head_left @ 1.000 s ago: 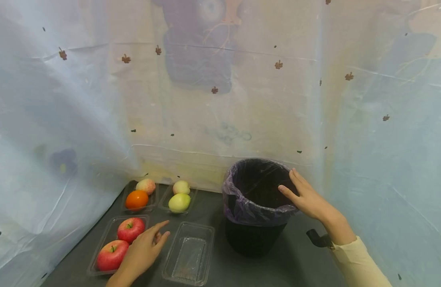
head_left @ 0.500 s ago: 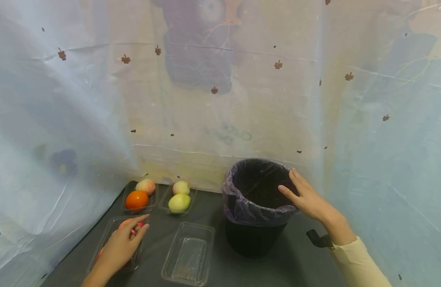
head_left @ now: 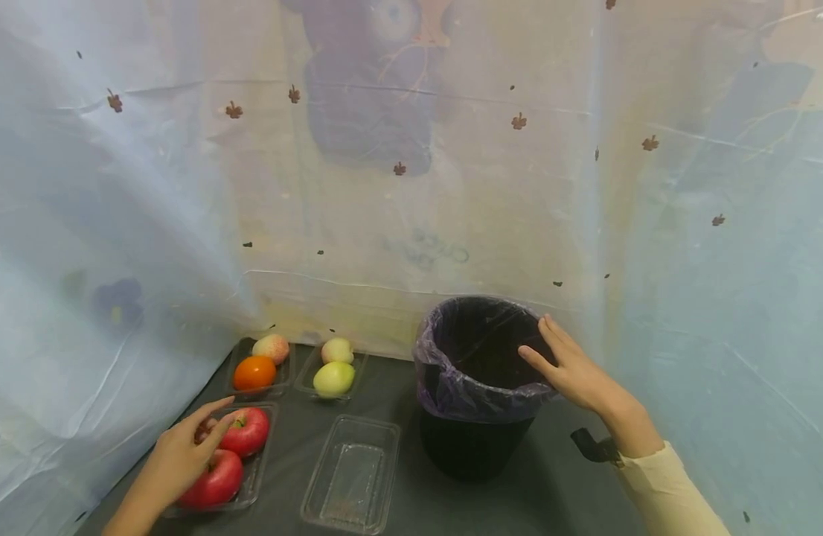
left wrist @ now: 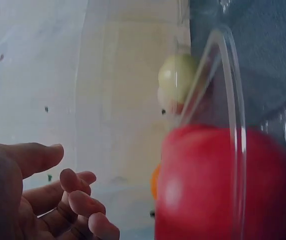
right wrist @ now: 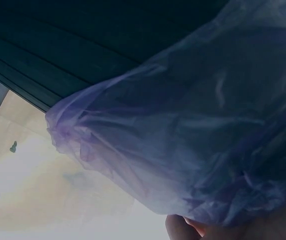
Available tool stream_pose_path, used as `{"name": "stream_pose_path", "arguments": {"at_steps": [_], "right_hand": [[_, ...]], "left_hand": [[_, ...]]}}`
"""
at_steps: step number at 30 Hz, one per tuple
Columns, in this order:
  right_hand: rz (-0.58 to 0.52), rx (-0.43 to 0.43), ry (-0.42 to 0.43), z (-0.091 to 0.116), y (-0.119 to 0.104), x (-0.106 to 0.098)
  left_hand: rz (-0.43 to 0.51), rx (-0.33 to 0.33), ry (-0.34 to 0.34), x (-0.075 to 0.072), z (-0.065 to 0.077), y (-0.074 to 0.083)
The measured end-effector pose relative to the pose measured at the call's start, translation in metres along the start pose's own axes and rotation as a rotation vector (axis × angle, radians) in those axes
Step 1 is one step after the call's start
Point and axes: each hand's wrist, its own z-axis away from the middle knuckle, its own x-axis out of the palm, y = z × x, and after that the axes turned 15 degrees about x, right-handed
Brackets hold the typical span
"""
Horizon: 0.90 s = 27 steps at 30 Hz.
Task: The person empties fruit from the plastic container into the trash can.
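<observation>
Your left hand [head_left: 179, 455] is hovering beside two red apples [head_left: 248, 432] in a clear tray [head_left: 256, 476], loosely bent fingers holding nothing; the left wrist view is showing a gap that the head view is hiding. Your right hand [head_left: 575, 372], fingers extended, is resting at the lined bin's [head_left: 475, 450] rim. A dark table [head_left: 539, 506] is supporting them; a printed sheet [head_left: 411, 223] is hanging behind.

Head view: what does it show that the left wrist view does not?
Only the head view: the right hand and a black bin with a purple liner.
Only the left wrist view: the palm side of the left hand.
Both: that hand, a red apple, an orange-coloured fruit and a clear plastic tray.
</observation>
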Motion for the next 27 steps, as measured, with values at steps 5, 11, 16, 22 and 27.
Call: {"name": "stream_pose_path", "arguments": {"at_steps": [5,11,16,22,27], "right_hand": [[-0.002,0.004,0.003,0.0,0.001,0.0],[0.001,0.005,0.005,-0.002,0.002,0.002],[0.004,0.0,0.008,-0.001,0.002,0.002],[-0.001,0.0,0.007,-0.001,0.002,0.002],[0.003,-0.002,0.006,-0.001,0.002,0.002]], "left_hand": [[-0.021,-0.015,-0.008,-0.006,0.002,-0.017],[-0.013,-0.043,-0.027,-0.012,0.008,-0.037],[-0.05,-0.023,-0.021,-0.015,0.016,-0.053],[-0.094,0.005,-0.018,-0.016,0.019,-0.066],[-0.081,-0.023,-0.073,-0.015,0.022,-0.081]]}}
